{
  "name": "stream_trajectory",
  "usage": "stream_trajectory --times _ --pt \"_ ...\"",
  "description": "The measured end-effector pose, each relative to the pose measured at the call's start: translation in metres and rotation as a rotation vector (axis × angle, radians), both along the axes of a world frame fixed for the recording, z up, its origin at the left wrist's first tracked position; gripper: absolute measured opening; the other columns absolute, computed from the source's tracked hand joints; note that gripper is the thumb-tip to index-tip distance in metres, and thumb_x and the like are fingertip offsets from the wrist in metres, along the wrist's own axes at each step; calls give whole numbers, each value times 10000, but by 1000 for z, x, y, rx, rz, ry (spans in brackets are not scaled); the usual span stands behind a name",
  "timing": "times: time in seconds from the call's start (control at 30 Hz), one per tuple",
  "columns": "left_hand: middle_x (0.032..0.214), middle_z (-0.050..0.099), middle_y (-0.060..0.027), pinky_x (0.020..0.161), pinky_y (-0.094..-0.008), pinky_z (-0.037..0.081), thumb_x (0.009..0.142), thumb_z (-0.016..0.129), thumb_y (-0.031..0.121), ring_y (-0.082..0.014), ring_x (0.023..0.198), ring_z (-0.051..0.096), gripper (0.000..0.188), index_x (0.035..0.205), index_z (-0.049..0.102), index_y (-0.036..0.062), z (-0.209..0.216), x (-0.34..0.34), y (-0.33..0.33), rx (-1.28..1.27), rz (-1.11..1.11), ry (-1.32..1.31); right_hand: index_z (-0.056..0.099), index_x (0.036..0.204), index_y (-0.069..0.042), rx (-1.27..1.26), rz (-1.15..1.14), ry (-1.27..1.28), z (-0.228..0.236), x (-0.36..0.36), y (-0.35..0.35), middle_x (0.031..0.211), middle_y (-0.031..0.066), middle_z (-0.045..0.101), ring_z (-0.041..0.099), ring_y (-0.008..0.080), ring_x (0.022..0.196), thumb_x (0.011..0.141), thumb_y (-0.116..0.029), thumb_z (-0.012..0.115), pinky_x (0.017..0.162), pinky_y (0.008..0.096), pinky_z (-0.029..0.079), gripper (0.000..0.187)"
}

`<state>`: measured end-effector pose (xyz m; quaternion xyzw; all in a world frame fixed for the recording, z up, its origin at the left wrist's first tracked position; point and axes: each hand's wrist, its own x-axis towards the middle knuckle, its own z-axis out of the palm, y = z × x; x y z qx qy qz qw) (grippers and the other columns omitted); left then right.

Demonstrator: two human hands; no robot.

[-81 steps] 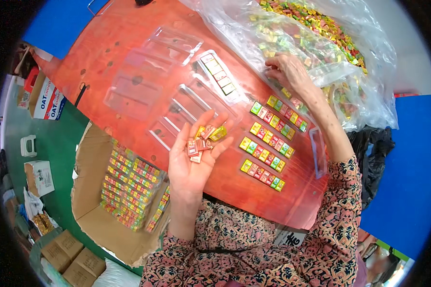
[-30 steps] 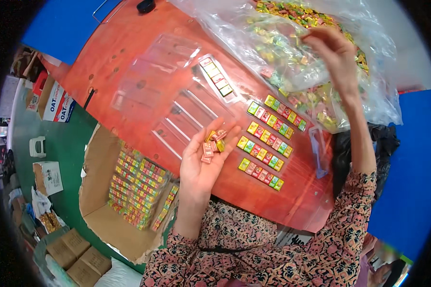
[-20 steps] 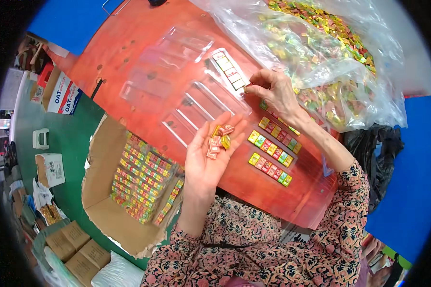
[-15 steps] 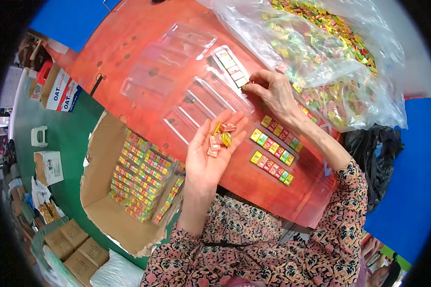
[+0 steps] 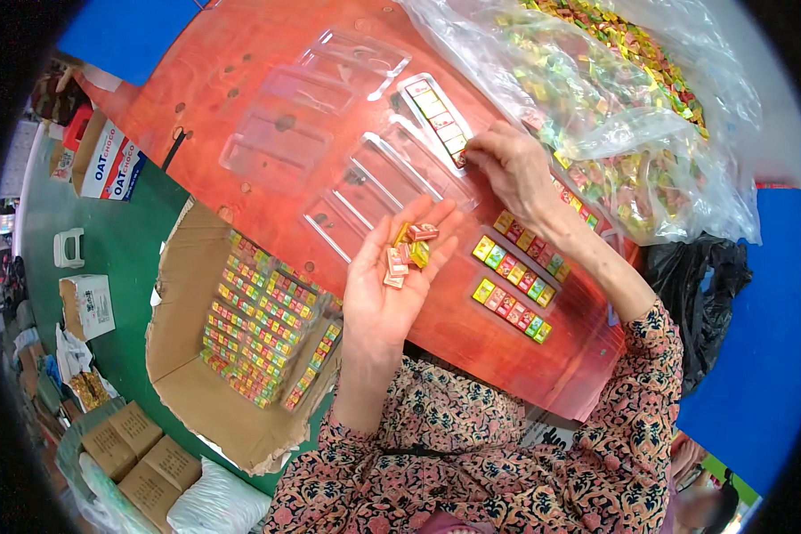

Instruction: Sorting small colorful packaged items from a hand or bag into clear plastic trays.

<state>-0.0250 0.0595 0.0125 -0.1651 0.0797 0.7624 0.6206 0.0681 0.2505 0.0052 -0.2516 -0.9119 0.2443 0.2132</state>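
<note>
My left hand [image 5: 374,307] is palm up over the red table [image 5: 436,325], fingers stretched, with several small wrapped candies [image 5: 397,265] in red and yellow lying on it. Farther right, my right hand [image 5: 518,173] has its fingers bent together at the near end of a narrow tray [image 5: 438,116] with pale printed squares showing in it. What those fingertips hold, if anything, is hidden. Beside my right forearm lie strips filled with colourful candies, among them a near strip [image 5: 512,311] and a middle strip [image 5: 513,271]. Empty clear trays [image 5: 378,178] lie beyond my left hand.
A large clear bag [image 5: 596,151] of wrapped candies covers the far right of the table. More clear trays [image 5: 276,133] lie at the far left. An open carton [image 5: 176,343] of stacked filled strips [image 5: 262,316] stands left of me. A black bag [image 5: 699,311] hangs at right.
My right hand has shifted slightly at the tray's near end, and its fingertips are now more hidden. My left hand stays in place with the candies. The whole view has tilted a little.
</note>
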Motion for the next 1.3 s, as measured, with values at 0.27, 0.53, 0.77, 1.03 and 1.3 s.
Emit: stream_trajectory --times 0.27,0.53,0.77,1.03,1.3 --pt "1323 367 -293 1032 -458 340 969 321 250 -388 1254 357 455 1286 352 -75 1 1 1 -14 16 -17 622 811 -29 29 31 -26 1 7 8 773 130 542 566 321 737 778 -116 613 628 403 443 93" --pt "1322 375 -285 1031 -458 343 972 316 251 -386 1252 360 452 1289 350 -69 1 4 3 -8 0 -27 622 823 -31 73 14 -117 8 8 2 762 122 530 561 295 730 764 -139 645 629 378 444 125" --pt "1323 374 -282 1029 -452 348 974 307 254 -382 1254 359 458 1298 339 -67 2 3 2 -8 2 -10 607 858 -25 157 70 -90 6 6 1 770 119 518 553 284 735 768 -111 644 647 366 440 130" --pt "1326 370 -283 1036 -453 334 975 294 258 -383 1256 354 460 1296 342 -68 1 3 3 -9 23 -11 566 828 -2 -71 129 -83 3 3 23 813 113 535 553 253 771 754 -121 659 673 345 434 169" --pt "1332 367 -279 1047 -463 312 973 285 284 -384 1265 343 479 1288 355 -70 4 2 4 -40 47 20 560 824 -2 -77 226 -45 9 1 17 775 107 554 543 252 762 759 -101 648 672 340 427 148"
